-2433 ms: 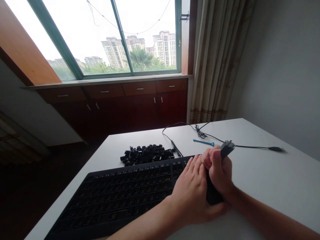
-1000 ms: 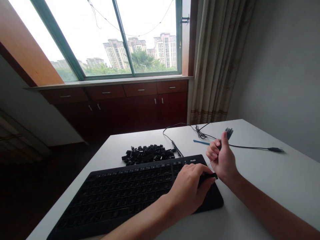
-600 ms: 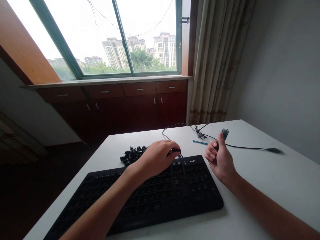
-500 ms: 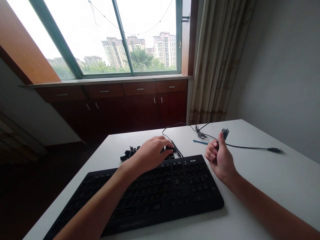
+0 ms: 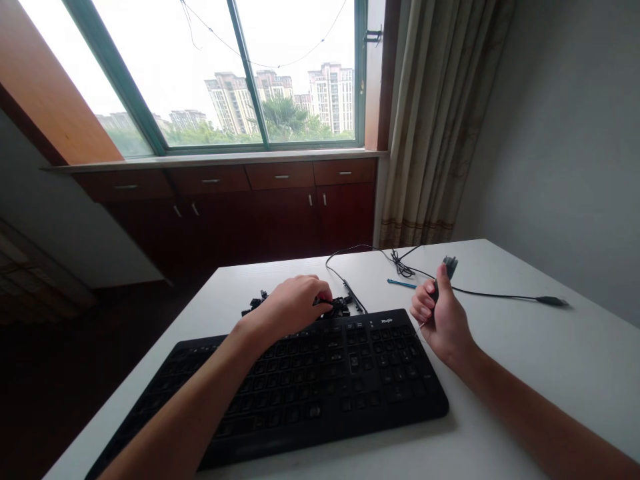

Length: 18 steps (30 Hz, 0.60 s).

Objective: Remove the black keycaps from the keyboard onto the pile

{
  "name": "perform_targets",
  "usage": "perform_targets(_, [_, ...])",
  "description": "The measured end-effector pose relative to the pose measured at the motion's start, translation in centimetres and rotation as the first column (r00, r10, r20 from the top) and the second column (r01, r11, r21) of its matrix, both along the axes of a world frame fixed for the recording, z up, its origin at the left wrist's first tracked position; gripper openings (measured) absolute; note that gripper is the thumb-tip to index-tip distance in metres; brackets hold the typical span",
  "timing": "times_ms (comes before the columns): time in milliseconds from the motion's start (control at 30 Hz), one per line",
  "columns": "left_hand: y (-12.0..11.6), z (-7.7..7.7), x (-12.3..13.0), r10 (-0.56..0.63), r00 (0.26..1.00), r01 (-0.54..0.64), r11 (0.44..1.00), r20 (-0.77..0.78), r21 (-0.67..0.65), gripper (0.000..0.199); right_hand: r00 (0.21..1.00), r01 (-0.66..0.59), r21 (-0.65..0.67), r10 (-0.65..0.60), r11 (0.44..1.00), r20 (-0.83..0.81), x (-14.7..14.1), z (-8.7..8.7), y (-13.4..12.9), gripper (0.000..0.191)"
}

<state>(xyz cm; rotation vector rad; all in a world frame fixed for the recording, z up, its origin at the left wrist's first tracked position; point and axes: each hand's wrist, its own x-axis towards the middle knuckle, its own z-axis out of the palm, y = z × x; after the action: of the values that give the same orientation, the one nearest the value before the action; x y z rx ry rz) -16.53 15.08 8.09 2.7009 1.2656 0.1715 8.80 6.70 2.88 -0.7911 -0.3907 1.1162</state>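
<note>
A black keyboard (image 5: 320, 373) lies on the white table, with bare key positions across much of it. Just behind its back edge sits a heap of loose black keycaps (image 5: 343, 307). Over this heap my left hand (image 5: 295, 300) reaches across the keyboard, its thumb and fingers drawn together among the caps. What lies between those fingertips is hidden. My right hand (image 5: 443, 313), raised beside the keyboard's back right corner, is closed around the handle of a small brush (image 5: 451, 267). The grey bristles point up past the thumb, and a thin wire pokes out below the fist.
A bundled black cable (image 5: 403, 265) runs along the back of the white table (image 5: 525, 373), ending in a USB plug (image 5: 553, 301) at the right. A blue stick-like tool (image 5: 401, 283) lies behind my right hand. Beyond the table stand dark red cabinets (image 5: 260, 213) and a curtain (image 5: 425, 133).
My left hand has shifted a little left and down over the keycaps, uncovering more of the heap's right side. My right hand keeps its hold on the brush in nearly the same place.
</note>
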Motion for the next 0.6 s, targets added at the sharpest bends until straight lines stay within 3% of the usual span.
perform_targets(600, [0.26,-0.05,-0.54,-0.010,0.999,0.010,1.000,-0.033,-0.011,0.012,1.000,-0.022,0.002,0.022,1.000,0.003,0.05,-0.07,-0.06,0.055])
